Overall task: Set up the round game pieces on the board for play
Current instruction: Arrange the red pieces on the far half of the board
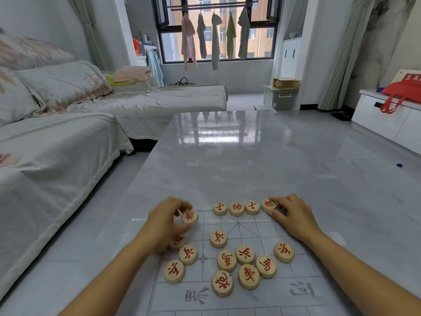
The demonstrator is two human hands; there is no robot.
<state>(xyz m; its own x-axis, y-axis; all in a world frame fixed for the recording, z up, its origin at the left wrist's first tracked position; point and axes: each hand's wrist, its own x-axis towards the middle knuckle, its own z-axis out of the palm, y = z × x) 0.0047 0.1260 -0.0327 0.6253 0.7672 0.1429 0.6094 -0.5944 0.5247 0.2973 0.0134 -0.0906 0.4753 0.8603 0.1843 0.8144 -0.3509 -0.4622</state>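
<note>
My left fingers (pixel 182 207) pinch one red-marked piece (pixel 190 217) tilted off the board (pixel 262 233); right fingertips (pixel 274 200) rest curled on the row-end piece (pixel 268 205). Nearer me, loose pieces (pixel 237 265) lie scattered

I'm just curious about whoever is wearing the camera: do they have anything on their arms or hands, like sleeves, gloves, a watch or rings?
No. Both forearms are bare up to the picture's edge, with no sleeves showing. The left hand and right hand wear no gloves, and no watch, bracelet or ring is visible.
</note>
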